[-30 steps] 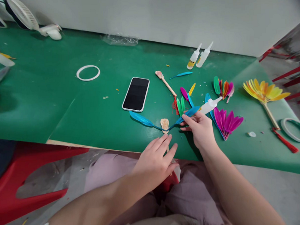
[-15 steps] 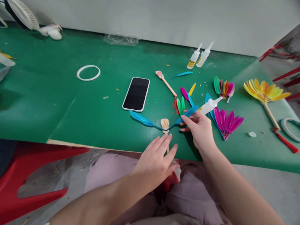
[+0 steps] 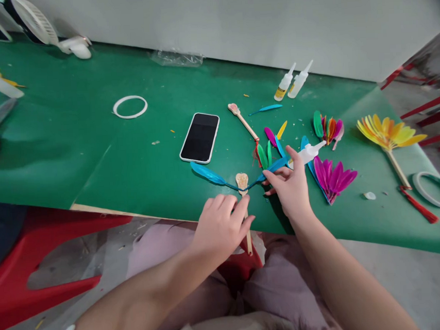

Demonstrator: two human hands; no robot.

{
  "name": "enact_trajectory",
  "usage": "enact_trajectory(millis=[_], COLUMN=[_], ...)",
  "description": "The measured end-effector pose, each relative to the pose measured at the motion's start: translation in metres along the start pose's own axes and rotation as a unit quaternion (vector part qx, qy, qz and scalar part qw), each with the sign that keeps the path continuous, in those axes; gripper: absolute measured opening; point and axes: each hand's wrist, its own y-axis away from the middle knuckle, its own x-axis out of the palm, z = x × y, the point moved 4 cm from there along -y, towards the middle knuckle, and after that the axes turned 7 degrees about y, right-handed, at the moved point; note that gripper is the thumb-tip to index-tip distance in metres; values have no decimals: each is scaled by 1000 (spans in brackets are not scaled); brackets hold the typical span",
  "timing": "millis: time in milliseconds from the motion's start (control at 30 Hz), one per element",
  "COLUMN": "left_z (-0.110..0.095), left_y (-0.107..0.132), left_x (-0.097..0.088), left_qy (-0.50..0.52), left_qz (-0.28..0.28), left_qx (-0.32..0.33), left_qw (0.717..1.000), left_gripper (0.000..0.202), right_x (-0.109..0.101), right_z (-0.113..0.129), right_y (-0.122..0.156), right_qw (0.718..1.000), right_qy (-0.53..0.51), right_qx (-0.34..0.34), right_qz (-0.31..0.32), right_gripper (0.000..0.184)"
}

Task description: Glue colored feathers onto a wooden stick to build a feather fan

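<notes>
A wooden stick [image 3: 248,234] with a wide flat head lies over the table's front edge, its lower end sticking out past it. My left hand [image 3: 220,226] is closed, fingers curled over the stick just below the head. Two blue feathers spread from that head in a V. The left blue feather [image 3: 209,173] lies on the table; the right blue feather [image 3: 274,167] is pinched at its lower side by the thumb and fingers of my right hand [image 3: 290,184]. A white glue bottle [image 3: 309,154] is partly behind my raised right index finger; whether that hand grips it is unclear.
Around the right hand lie green feathers [image 3: 262,157], a magenta feather fan [image 3: 335,179] and a multicoloured bundle [image 3: 327,127]. Further off are a phone [image 3: 200,137], a tasselled stick [image 3: 244,122], two glue bottles [image 3: 282,87], a yellow feather fan [image 3: 389,133] and a tape roll [image 3: 418,185].
My left hand has drawn back slightly and its fingers have curled, showing more of the stick. My right index finger has lifted off the blue feather, while the thumb stays on it.
</notes>
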Motion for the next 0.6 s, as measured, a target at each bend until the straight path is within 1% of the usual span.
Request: enact_trajectory(millis=[133,267,367,600], left_z=[3,3,3,5], left_y=[-5,-5,-4,-6], left_x=[5,7,7,8], left_qy=[-38,-38,-37,-42], left_qz=[20,26,22,35], left_qx=[-12,-10,-9,-25], left_qw=[999,999,999,998], left_gripper=[41,39,40,40], right_x=[0,1,0,0], right_z=[1,2,2,0], right_y=[1,0,0,-3], right_qw=[1000,1000,999,997], right_qy=[11,28,42,78], right_qx=[6,3,-1,-3], right_qz=[-2,4,4,18], right_gripper=[82,80,79,78])
